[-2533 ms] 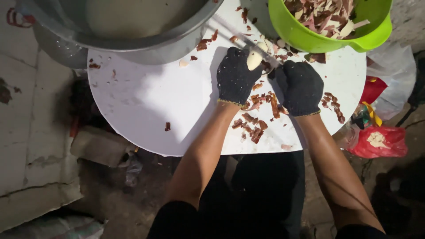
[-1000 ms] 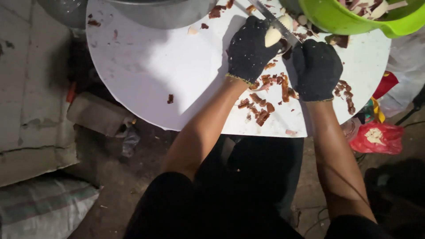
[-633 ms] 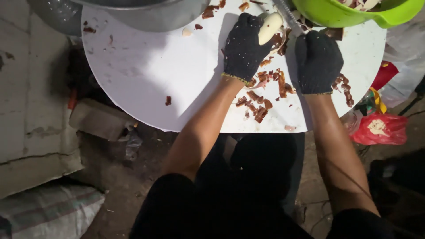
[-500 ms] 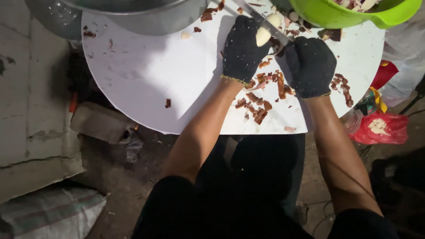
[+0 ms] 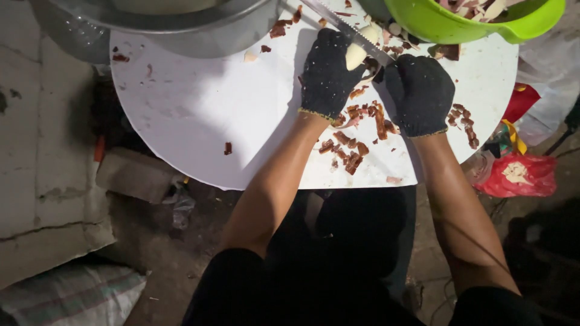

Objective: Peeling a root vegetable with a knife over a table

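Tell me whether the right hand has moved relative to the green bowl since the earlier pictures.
Cannot tell for sure: the head camera shifts. The right hand sits just below the green bowl, as before, holding the knife against the pale piece in the left hand.

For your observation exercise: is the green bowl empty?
No, the green bowl at the white round board's far edge holds pale and reddish-brown pieces.

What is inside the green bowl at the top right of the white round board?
The green bowl holds pale and reddish-brown cut scraps or peelings heaped near its rim. Only its near part is in frame; the bowl's wall and the picture's edge hide whatever lies deeper.
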